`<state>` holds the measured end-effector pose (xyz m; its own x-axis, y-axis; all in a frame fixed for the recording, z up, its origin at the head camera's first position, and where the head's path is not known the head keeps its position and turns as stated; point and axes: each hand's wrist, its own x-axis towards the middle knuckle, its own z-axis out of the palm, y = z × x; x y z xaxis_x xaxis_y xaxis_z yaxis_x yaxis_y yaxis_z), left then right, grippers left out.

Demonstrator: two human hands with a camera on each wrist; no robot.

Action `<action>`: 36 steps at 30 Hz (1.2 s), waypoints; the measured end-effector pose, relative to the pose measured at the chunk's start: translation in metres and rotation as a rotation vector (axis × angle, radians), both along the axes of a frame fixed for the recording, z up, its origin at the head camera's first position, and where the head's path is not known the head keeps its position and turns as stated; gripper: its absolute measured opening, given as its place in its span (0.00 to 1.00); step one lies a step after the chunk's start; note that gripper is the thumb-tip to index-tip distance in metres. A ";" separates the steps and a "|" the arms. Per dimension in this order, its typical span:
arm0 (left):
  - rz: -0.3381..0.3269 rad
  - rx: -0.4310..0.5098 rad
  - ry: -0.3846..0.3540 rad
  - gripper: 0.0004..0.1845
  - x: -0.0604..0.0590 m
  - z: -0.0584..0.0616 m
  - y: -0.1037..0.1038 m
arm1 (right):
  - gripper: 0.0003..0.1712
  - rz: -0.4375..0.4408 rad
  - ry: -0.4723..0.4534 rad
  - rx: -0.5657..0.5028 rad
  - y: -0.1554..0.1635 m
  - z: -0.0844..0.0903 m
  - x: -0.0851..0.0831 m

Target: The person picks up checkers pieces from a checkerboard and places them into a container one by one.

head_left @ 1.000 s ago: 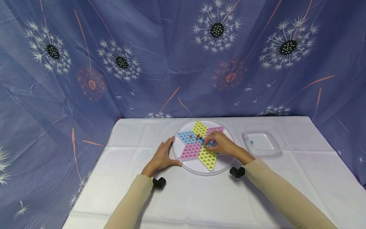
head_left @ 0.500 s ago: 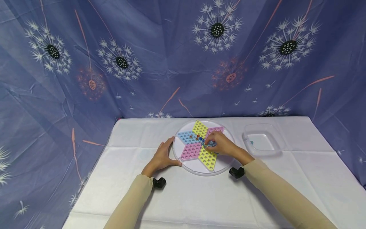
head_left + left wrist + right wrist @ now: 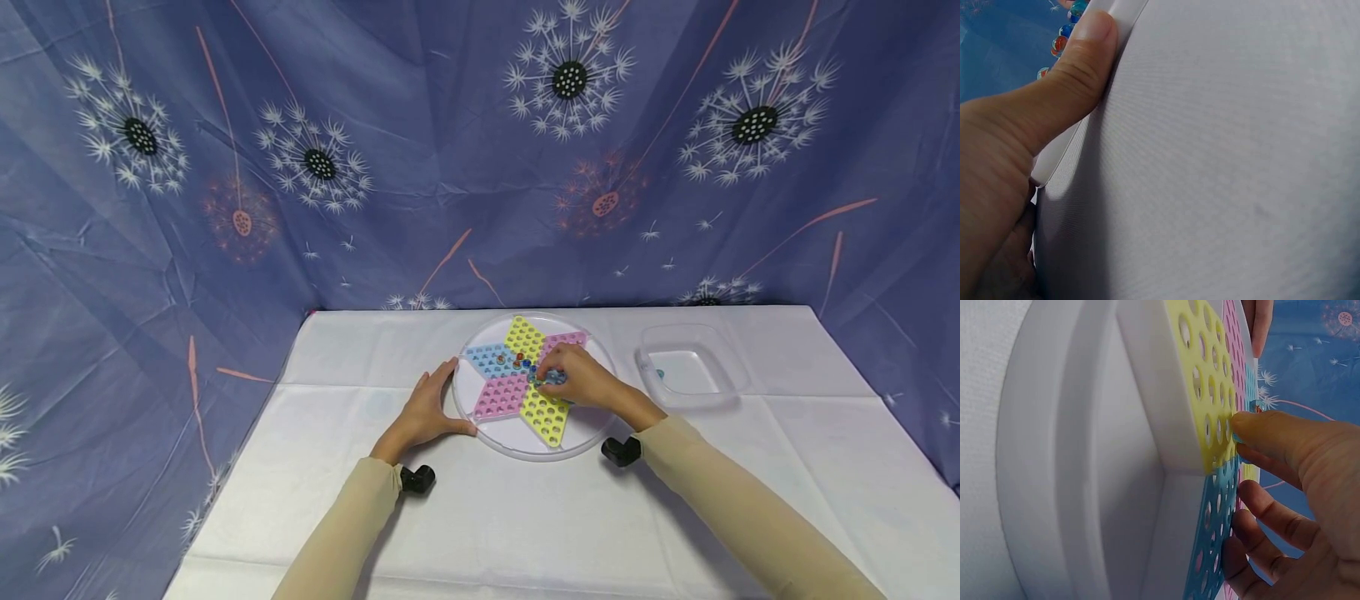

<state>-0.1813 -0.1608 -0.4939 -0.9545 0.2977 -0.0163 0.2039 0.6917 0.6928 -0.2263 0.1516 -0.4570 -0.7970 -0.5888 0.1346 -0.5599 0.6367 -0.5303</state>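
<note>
A round white Chinese checkers board point(image 3: 504, 437) carries a star of yellow, pink and blue sections full of holes. My left hand point(image 3: 429, 411) spans its left rim, with thumb and fingers spread and touching the edge. In the left wrist view the thumb point(image 3: 1079, 69) lies along the white rim. Over the board's centre, my right hand point(image 3: 583, 377) pinches a small teal marble point(image 3: 1238, 439) between thumb and forefinger; most of the marble is hidden. Its other fingers are bent close to the blue section point(image 3: 1213, 519). Red and blue marbles point(image 3: 518, 362) sit beside the right fingertips.
A clear plastic container point(image 3: 723, 379) stands right of the board, with a teal marble point(image 3: 660, 373) at its left side. A white cloth point(image 3: 525, 525) covers the table, and a blue dandelion-print curtain point(image 3: 435, 150) hangs behind it.
</note>
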 end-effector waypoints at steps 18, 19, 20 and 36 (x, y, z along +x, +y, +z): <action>0.001 -0.002 -0.005 0.71 0.001 0.001 0.000 | 0.04 0.082 -0.072 0.008 0.002 0.014 -0.005; 0.003 -0.002 -0.007 0.71 0.001 0.001 0.000 | 0.04 0.092 -0.078 0.002 0.003 0.015 -0.006; 0.003 -0.002 -0.008 0.71 0.001 0.001 0.000 | 0.05 0.100 -0.081 0.000 0.004 0.017 -0.006; 0.001 0.004 -0.003 0.71 0.001 -0.002 -0.001 | 0.05 0.095 -0.017 0.027 0.011 0.047 -0.021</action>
<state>-0.1804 -0.1616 -0.4955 -0.9549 0.2963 -0.0175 0.2011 0.6892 0.6961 -0.2472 0.1623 -0.4103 -0.7397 -0.6647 0.1046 -0.6092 0.5955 -0.5237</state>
